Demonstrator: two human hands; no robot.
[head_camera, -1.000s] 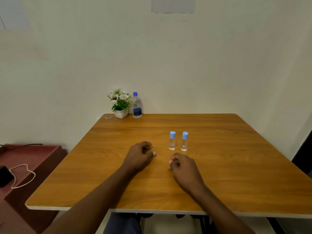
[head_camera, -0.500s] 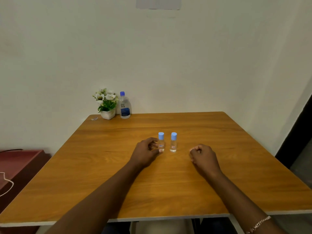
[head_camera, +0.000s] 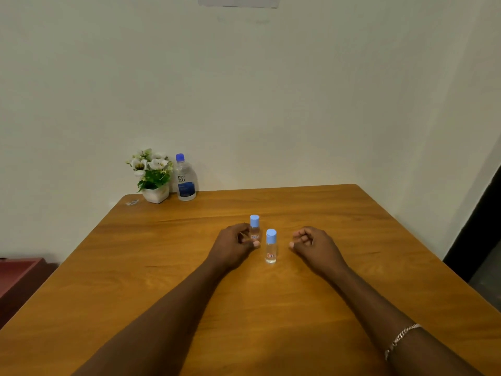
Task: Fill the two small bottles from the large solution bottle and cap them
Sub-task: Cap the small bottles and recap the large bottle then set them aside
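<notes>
Two small clear bottles with light blue caps stand mid-table. My left hand [head_camera: 234, 246] is closed around the lower body of the left small bottle [head_camera: 254, 226], and its base is hidden behind my thumb. The right small bottle [head_camera: 271, 249] stands free, a little nearer to me. My right hand [head_camera: 311, 245] rests just right of it with fingers curled, a gap between them, holding nothing. The large solution bottle [head_camera: 185, 181], clear with a blue cap and blue label, stands at the far left of the table [head_camera: 352, 240] by the wall.
A small white pot of white flowers [head_camera: 153, 177] sits beside the large bottle, with a small clear scrap [head_camera: 132, 202] at the far left corner. A dark red cabinet [head_camera: 19, 278] stands lower on the left. The wall runs along the table's far edge.
My left hand reached forward and closed on the left small bottle. My right hand swung out to the right of the bottles. The right bottle now appears nearer to me than the left one.
</notes>
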